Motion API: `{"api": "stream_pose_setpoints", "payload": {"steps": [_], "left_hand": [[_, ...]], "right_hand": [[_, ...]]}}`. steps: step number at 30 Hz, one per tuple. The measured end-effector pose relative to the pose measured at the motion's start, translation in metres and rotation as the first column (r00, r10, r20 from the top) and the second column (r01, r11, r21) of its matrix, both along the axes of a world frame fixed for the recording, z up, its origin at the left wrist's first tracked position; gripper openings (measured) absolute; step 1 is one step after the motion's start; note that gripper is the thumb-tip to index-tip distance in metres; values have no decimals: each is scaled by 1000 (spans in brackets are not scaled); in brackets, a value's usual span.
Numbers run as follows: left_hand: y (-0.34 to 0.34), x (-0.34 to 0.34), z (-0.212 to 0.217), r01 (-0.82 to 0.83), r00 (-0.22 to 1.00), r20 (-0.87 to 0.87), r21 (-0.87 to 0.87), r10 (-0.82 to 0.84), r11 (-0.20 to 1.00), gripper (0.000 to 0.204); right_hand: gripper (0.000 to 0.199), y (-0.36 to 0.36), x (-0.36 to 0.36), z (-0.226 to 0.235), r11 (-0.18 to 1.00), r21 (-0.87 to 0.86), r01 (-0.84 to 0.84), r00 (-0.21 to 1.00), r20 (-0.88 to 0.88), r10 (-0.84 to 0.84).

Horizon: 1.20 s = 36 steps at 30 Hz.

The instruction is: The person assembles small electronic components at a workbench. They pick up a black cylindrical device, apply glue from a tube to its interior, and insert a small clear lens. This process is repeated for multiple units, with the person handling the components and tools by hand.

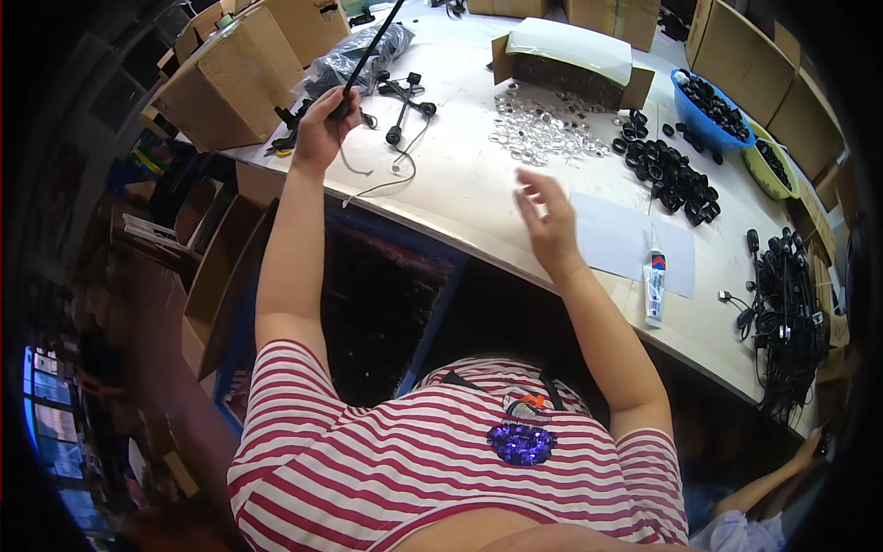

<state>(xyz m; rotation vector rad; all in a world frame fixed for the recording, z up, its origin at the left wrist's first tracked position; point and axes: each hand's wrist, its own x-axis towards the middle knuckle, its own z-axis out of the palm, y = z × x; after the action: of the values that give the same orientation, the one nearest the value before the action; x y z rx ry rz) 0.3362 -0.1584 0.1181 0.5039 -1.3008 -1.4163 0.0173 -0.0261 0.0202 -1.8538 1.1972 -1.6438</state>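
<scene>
While print runs along the white, blue and red tube (654, 285), its lettering is too small to make out. The left hand (319, 133) is clamped on one black rod (375, 48), held up over the left part of the table (469, 198); the rod's upper end is cut off by the picture's top edge. Half-curled and blurred, the right hand (552, 230) hovers near the table's front edge; I cannot tell whether its fingertips meet or pinch something small.

One tube lies partly on one white sheet (607, 232). Two bowls, one blue (682, 89) and one green (760, 173), hold black parts. Clear discs (552, 133) and black rings (664, 170) overlap too much to count, as do the tangled black cables (789, 308). One open box (570, 46) stands behind the discs, its inside mostly in shadow. Another person's hand (809, 448) shows at lower right, its arm partly cut off.
</scene>
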Motion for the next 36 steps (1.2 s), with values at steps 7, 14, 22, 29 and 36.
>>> {"api": "stream_pose_setpoints", "payload": {"steps": [7, 14, 22, 29, 36], "left_hand": [[70, 20, 19, 145, 919, 374, -31, -123, 989, 23], [129, -43, 41, 330, 523, 845, -86, -107, 940, 18], [161, -72, -27, -130, 912, 258, -556, 320, 821, 29], [228, -134, -86, -328, 798, 174, -678, 577, 658, 42], [230, -171, -96, 70, 970, -240, 83, -48, 994, 62]], "right_hand": [[36, 37, -32, 87, 960, -274, 64, 953, 302, 23], [36, 106, -16, 87, 935, 319, -158, 900, -344, 269], [18, 148, -21, -8, 872, 473, -129, 959, 282, -11], [17, 179, -24, -40, 876, 436, -206, 881, 472, -28], [16, 189, -25, -68, 778, 548, -308, 907, 415, 66]]}}
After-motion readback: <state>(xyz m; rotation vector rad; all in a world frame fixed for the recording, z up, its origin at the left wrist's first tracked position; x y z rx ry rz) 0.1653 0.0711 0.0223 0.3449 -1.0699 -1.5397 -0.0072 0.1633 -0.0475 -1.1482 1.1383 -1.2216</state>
